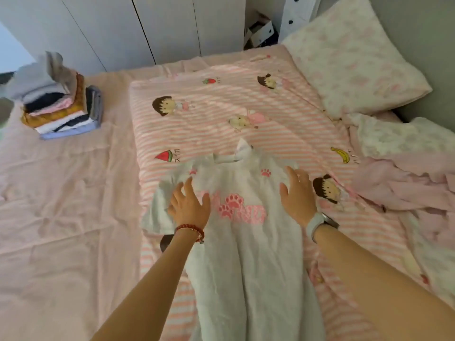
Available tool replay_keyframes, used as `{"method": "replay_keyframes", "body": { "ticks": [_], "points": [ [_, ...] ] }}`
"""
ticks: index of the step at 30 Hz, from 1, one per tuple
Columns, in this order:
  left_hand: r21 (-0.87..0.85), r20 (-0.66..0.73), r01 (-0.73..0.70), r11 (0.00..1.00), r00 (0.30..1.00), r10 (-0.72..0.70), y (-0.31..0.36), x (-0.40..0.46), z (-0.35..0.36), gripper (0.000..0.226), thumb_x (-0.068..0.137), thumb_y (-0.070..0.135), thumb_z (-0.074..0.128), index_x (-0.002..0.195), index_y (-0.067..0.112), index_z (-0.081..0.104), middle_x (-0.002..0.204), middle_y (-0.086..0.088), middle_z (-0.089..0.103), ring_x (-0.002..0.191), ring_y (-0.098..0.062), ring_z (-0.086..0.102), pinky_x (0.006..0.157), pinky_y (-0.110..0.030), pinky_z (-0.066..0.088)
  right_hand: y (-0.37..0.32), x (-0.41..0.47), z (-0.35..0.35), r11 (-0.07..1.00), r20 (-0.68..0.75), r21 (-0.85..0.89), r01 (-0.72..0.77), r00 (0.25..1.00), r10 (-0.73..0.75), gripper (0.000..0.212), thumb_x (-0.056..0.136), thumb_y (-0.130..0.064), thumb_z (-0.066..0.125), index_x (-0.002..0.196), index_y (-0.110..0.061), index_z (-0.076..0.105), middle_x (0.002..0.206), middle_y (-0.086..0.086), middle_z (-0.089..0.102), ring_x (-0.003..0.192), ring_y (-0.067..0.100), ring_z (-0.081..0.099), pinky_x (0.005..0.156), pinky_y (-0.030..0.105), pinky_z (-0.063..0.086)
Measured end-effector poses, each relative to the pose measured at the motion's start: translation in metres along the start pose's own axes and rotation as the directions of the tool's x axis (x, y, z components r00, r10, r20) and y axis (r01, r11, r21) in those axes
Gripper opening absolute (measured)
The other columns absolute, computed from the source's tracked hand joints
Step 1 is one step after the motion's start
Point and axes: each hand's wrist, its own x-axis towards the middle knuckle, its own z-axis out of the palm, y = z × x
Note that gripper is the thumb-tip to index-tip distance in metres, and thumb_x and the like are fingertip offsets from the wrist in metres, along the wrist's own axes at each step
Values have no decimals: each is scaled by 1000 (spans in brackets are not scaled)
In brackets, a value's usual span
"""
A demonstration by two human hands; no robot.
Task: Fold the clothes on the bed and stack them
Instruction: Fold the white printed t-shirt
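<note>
A white T-shirt [242,242] with pink paw prints lies spread face up on the striped pink blanket [221,119], collar pointing away from me. My left hand [189,205] rests flat on its left chest area near the sleeve, fingers spread. Over the shirt's right shoulder, my right hand [296,193] lies flat with straight fingers. A stack of folded clothes [59,104] stands at the far left of the bed, leaning a little.
A crumpled pink garment [403,185] lies at the right on the bed. A floral pillow [354,55] sits at the far right corner. White wardrobe doors [123,28] stand behind the bed. The pink sheet [61,217] spreads to the left.
</note>
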Motion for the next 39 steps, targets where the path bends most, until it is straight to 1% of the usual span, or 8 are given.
{"method": "replay_keyframes", "body": {
  "ticks": [6, 10, 15, 18, 22, 29, 34, 39],
  "points": [
    [293, 258, -93, 952, 966, 15, -66, -85, 89, 63, 91, 41, 49, 147, 27, 22, 157, -7, 8, 144, -29, 1, 112, -54, 3, 76, -86, 77, 941, 143, 160, -298, 950, 277, 41, 97, -12, 40, 136, -1, 38, 137, 18, 39, 131, 30, 32, 106, 36, 28],
    [341, 394, -287, 895, 908, 141, -76, -139, 122, 56, 82, 46, 46, 132, 22, 45, 143, -15, 41, 133, -40, 35, 102, -63, 15, 108, -136, 87, 808, 115, 323, -493, 868, 483, 30, 98, -7, 37, 123, 3, 49, 124, 18, 49, 119, 33, 45, 95, 27, 33],
    [296, 487, -254, 921, 869, 83, -76, -191, 148, 75, 79, 62, 22, 142, 24, 34, 154, -11, 20, 143, -34, 13, 112, -55, 8, 127, -192, 92, 758, 355, 363, -542, 833, 425, 27, 97, -22, 47, 123, -17, 49, 98, -6, 58, 88, 22, 59, 68, 29, 46],
    [270, 436, -204, 941, 897, 70, -75, -204, 157, 80, 76, 66, 16, 145, 26, 28, 157, -7, 11, 145, -29, 1, 114, -53, -2, 140, -208, 91, 745, 234, 379, -548, 836, 496, 17, 97, -18, 44, 92, -4, 52, 73, 8, 54, 69, 27, 52, 62, 36, 40],
    [271, 363, -276, 922, 917, 168, -62, -212, 157, 68, 83, 61, 27, 143, 30, 30, 154, -8, 23, 143, -34, 12, 107, -62, 2, 157, -213, 56, 795, -39, 451, -405, 881, 472, 19, 98, -15, 43, 89, -8, 58, 61, 0, 50, 53, 15, 41, 55, 33, 35],
    [347, 518, -438, 829, 827, 219, -44, -238, 181, 74, 77, 63, 22, 141, 29, 36, 153, -9, 25, 141, -36, 17, 106, -64, 10, 221, -223, 38, 748, 19, 389, -538, 816, 577, 29, 94, -18, 50, 121, -9, 52, 122, 8, 52, 104, 20, 54, 78, 30, 43],
    [325, 480, -381, 866, 855, 197, -37, -246, 193, 54, 90, 50, 38, 139, 28, 40, 154, -5, 21, 143, -28, 12, 112, -56, 2, 217, -266, 55, 905, 59, 242, -351, 936, 348, 24, 88, -28, 60, 104, -12, 57, 102, 0, 53, 97, 18, 52, 76, 34, 48],
    [272, 416, -351, 896, 882, 219, -38, -243, 196, 47, 88, 39, 40, 131, 21, 51, 147, -8, 35, 138, -30, 25, 110, -55, 11, 193, -262, 81, 866, 266, 142, -479, 861, 433, 38, 85, -46, 56, 110, -18, 53, 114, 3, 49, 112, 22, 41, 88, 42, 44]
  ]
}}
